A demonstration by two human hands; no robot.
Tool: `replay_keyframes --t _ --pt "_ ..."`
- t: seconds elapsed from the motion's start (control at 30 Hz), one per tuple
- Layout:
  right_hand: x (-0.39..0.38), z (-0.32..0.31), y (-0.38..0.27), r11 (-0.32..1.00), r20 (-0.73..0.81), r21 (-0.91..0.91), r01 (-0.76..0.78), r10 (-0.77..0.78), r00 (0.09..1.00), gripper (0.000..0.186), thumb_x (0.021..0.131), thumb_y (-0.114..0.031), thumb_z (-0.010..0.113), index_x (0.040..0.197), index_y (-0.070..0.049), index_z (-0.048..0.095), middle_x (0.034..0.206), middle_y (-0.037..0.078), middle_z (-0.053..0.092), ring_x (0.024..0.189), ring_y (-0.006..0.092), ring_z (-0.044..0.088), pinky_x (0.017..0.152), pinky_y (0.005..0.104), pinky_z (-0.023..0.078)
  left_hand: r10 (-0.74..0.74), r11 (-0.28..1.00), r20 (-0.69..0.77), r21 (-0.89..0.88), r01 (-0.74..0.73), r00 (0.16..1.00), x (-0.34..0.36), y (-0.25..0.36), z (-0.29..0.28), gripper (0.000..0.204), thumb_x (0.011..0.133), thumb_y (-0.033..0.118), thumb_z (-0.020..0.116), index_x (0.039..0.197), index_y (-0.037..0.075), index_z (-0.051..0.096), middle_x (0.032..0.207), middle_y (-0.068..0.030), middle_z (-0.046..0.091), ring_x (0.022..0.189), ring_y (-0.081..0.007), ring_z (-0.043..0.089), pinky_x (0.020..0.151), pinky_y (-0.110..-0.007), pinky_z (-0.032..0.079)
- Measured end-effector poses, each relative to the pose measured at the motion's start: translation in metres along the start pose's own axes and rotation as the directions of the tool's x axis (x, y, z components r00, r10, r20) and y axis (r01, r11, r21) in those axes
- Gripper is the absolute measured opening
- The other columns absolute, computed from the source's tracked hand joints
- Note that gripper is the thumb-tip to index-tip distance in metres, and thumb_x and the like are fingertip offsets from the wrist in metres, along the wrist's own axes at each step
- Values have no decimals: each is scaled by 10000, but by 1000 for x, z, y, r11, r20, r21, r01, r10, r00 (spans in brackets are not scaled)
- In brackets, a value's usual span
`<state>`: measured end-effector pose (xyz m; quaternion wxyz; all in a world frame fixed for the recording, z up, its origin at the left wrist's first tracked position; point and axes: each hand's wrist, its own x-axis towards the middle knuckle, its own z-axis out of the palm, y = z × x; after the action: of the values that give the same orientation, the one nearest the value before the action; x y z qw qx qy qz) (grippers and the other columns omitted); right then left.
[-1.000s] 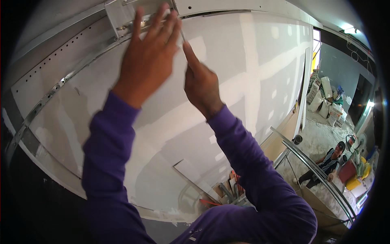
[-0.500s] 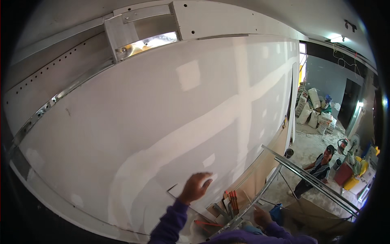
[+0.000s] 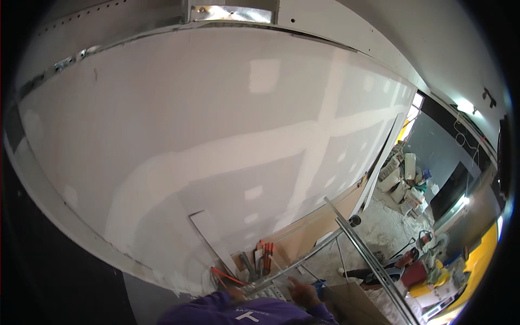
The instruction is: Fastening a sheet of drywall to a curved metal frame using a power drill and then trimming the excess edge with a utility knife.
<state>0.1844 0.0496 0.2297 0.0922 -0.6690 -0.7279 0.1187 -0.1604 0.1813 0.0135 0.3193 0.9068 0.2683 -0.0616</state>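
Observation:
My left hand (image 3: 236, 293) is low in the view, beside a metal scaffold rail (image 3: 317, 250). Its fingers are mostly lost against the purple sleeve and the rail. To its right, my right hand (image 3: 304, 295) is near the same rail, fingers apart, with nothing visible in it. Just beyond the hands, several orange-and-grey long tools or strips (image 3: 265, 258) lean at the wall's foot. A narrow board offcut (image 3: 212, 239) leans there too, with an orange bar (image 3: 228, 276) near its bottom.
A large plasterboard wall (image 3: 216, 119) with pale filler bands fills the view. Long metal profiles (image 3: 374, 260) cross at right. Below them, a person (image 3: 379, 275) is on the floor level. Filled sacks (image 3: 403, 184) are heaped farther off; a dark bucket (image 3: 355, 221) stands by the wall.
My left hand has dropped from in front of the wall to beside the rail. My view has tilted down and turned, so the wall's lower edge shows more.

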Motion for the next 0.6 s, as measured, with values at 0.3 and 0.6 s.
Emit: replay_keyframes --t 0.3,0.6 --pt "-51 -47 7 994 105 -14 109 -107 989 384 936 -262 609 1290 -114 595 900 89 720 683 316 712 583 426 569 -789 529 147 -333 781 597 -46 19 -2 426 947 438 601 1053 57 761 1089 -226 744 996 -400 717 853 -468 566" --pt "-91 15 57 994 221 43 100 -108 969 405 957 -292 564 1330 -135 575 804 95 720 649 330 717 603 503 575 -888 438 -280 -757 484 365 -22 91 104 569 955 537 568 1221 60 730 1270 -183 701 1111 -376 682 1008 -515 490"
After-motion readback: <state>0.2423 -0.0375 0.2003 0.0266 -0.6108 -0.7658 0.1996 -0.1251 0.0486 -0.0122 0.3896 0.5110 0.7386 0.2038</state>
